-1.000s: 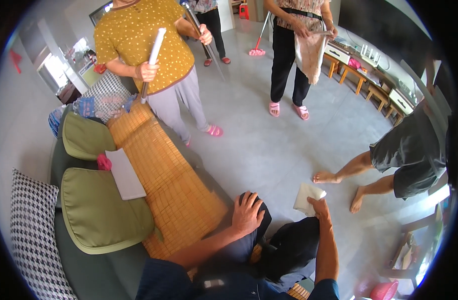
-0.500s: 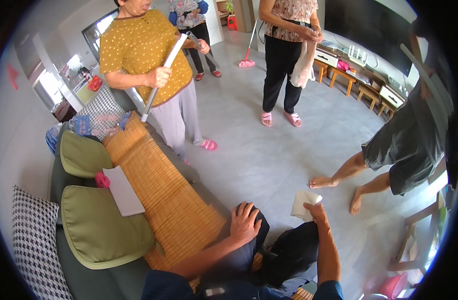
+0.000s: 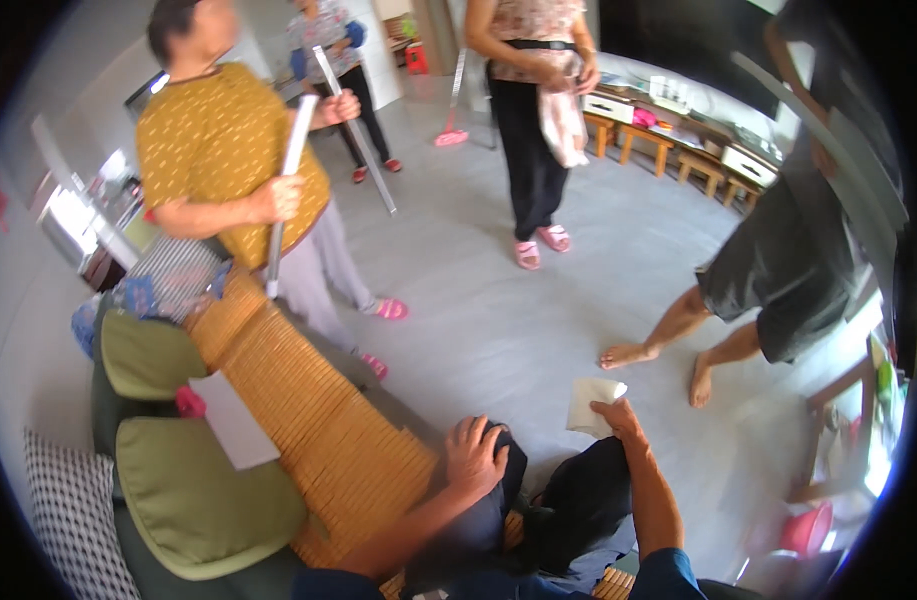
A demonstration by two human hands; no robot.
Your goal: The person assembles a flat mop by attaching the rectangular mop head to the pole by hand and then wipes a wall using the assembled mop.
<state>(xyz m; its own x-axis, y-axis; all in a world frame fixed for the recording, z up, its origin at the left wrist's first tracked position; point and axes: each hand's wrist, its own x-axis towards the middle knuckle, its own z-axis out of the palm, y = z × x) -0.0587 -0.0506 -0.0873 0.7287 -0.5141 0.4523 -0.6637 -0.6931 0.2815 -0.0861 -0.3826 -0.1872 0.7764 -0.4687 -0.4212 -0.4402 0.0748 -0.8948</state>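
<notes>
Left hand (image 3: pixel 475 457) stays spread on the dark knee (image 3: pixel 498 490) — right hand (image 3: pixel 616 415) still grips the white paper (image 3: pixel 590 403).

A sofa (image 3: pixel 128 540) ran along the nine o'clock side, its seat covered by a woven bamboo mat (image 3: pixel 318 430). Two green cushions (image 3: pixel 203 500) rested against its back, one at eight o'clock and a smaller one further up. A white sheet of paper (image 3: pixel 233 420) lay on the mat's edge between them, a small pink thing (image 3: pixel 188 402) just beside it. A checked pillow (image 3: pixel 63 520) sat at the seven o'clock end. The grey floor (image 3: pixel 518 330) spread across the centre.
</notes>
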